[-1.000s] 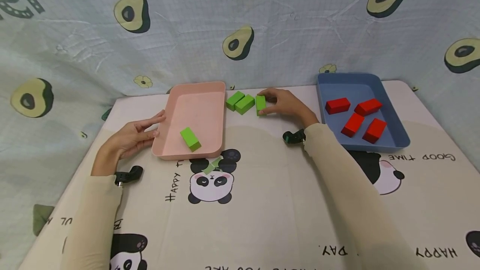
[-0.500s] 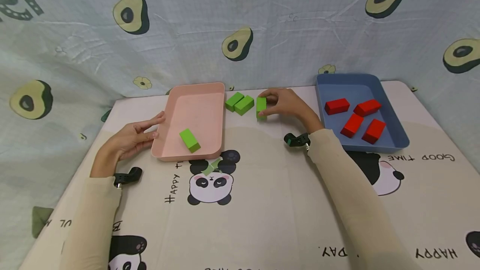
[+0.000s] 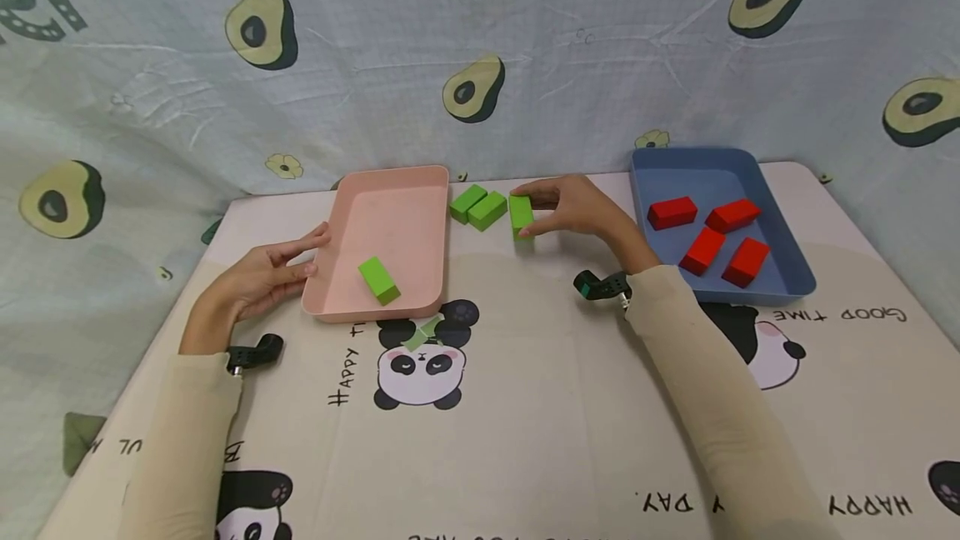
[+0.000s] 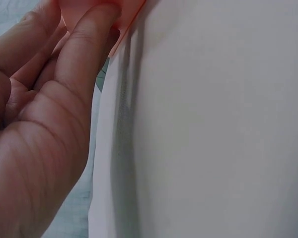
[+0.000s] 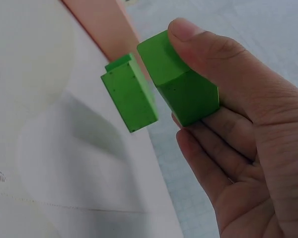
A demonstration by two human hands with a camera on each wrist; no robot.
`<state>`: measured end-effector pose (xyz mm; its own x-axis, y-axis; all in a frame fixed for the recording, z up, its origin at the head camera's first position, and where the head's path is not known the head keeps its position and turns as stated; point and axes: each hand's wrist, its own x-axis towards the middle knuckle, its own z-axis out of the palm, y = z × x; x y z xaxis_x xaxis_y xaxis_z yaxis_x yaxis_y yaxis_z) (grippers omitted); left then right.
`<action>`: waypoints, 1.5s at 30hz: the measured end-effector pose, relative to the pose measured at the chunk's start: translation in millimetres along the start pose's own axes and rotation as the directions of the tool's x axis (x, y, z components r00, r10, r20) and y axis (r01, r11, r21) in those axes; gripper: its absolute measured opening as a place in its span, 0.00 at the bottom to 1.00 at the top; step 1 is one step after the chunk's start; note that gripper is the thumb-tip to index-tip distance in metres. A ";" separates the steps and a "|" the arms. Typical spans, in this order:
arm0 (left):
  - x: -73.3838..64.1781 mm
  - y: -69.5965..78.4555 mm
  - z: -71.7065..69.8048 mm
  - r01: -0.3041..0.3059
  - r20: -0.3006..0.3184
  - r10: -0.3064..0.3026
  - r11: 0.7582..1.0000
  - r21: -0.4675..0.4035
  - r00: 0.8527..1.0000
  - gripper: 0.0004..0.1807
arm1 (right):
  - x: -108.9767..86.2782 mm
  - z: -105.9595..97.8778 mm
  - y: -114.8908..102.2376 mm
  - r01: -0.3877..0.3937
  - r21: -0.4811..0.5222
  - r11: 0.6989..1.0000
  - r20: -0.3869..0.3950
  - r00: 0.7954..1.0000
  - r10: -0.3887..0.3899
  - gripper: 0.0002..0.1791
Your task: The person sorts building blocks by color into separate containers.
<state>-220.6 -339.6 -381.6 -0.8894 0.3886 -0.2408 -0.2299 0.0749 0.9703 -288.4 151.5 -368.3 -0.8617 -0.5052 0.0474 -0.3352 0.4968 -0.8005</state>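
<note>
My right hand [image 3: 576, 208] pinches a green block [image 3: 521, 216] between thumb and fingers, just right of two more green blocks, the left one [image 3: 468, 202] and the right one [image 3: 487, 211]. In the right wrist view the held green block [image 5: 176, 77] is tilted, with the thumb on one face and fingers behind. A shallow pink tray [image 3: 390, 207] has one green block [image 3: 379, 281] lying in it. My left hand [image 3: 262, 277] grips this tray's left side; the left wrist view shows fingers on the pink wall [image 4: 131, 15].
A blue tray [image 3: 690, 167] stands at the right with several red blocks [image 3: 702, 251] in it. The panda-print cloth [image 3: 525, 407] covers the table. A hanging avocado-print curtain [image 3: 360, 65] rises behind its far edge.
The right wrist has shifted slightly right and nearer, and the pinched green block has tilted a little. My left hand and both trays stay in place.
</note>
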 end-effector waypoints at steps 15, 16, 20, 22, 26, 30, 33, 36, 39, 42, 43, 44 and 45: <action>1.8 2.4 -0.9 0.019 -0.014 -0.019 1.000 0.017 1.000 0.33 | -13.6 -2.9 -21.2 0.086 -0.035 0.996 -0.006 0.996 -0.087 0.38; 1.4 2.2 -1.0 0.021 -0.015 -0.020 1.000 0.018 1.000 0.32 | -14.4 -2.4 -22.9 0.092 -0.030 0.995 -0.006 0.996 -0.092 0.38; 0.4 2.2 -0.8 0.022 -0.020 -0.022 1.000 0.009 1.000 0.32 | -15.8 -0.7 -26.5 0.104 -0.010 0.995 -0.005 0.995 -0.104 0.37; 0.1 2.2 -0.5 0.022 -0.021 -0.021 1.000 0.012 1.000 0.32 | -16.0 0.2 -27.4 0.104 -0.002 0.995 -0.003 0.995 -0.104 0.37; -0.3 2.1 0.2 0.022 -0.022 -0.021 1.000 0.021 1.000 0.33 | -16.0 2.1 -29.9 0.100 -0.002 0.995 0.003 0.995 -0.100 0.38; -1.0 2.0 0.8 0.027 -0.028 -0.026 0.999 0.023 0.999 0.33 | -15.5 3.8 -33.5 0.105 0.005 0.994 0.014 0.994 -0.105 0.38; -1.2 2.0 0.9 0.022 -0.025 -0.021 1.000 0.022 0.999 0.33 | -14.8 4.9 -34.9 0.114 0.026 0.993 0.016 0.993 -0.114 0.38; -0.9 2.1 1.1 0.012 -0.019 -0.012 1.000 0.026 1.000 0.33 | -14.4 6.5 -36.2 0.132 0.067 0.989 0.019 0.991 -0.133 0.38; -0.5 1.9 1.2 0.015 -0.017 -0.014 0.999 0.028 1.000 0.33 | -14.8 8.3 -39.0 0.144 0.098 0.985 0.030 0.989 -0.147 0.38; -0.5 1.6 1.2 0.016 -0.011 -0.016 0.999 0.031 1.000 0.33 | -15.9 9.5 -42.3 0.147 0.086 0.985 0.043 0.988 -0.151 0.38; -0.5 1.5 1.2 0.017 -0.011 -0.017 0.999 0.031 1.000 0.33 | -16.1 9.8 -43.5 0.151 0.078 0.985 0.046 0.987 -0.155 0.38; -0.6 1.5 1.2 0.015 -0.012 -0.015 0.999 0.029 1.000 0.33 | -16.2 10.0 -44.5 0.156 0.070 0.985 0.050 0.986 -0.159 0.38; -0.7 1.5 1.3 0.011 -0.010 -0.010 1.000 0.030 1.000 0.33 | -16.2 10.1 -45.4 0.160 0.066 0.985 0.051 0.985 -0.163 0.38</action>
<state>-219.9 -338.5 -379.9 -0.8907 0.3790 -0.2509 -0.2275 0.1061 0.9680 -255.4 130.0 -338.7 -0.7748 -0.6148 0.1470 -0.4429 0.3621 -0.8202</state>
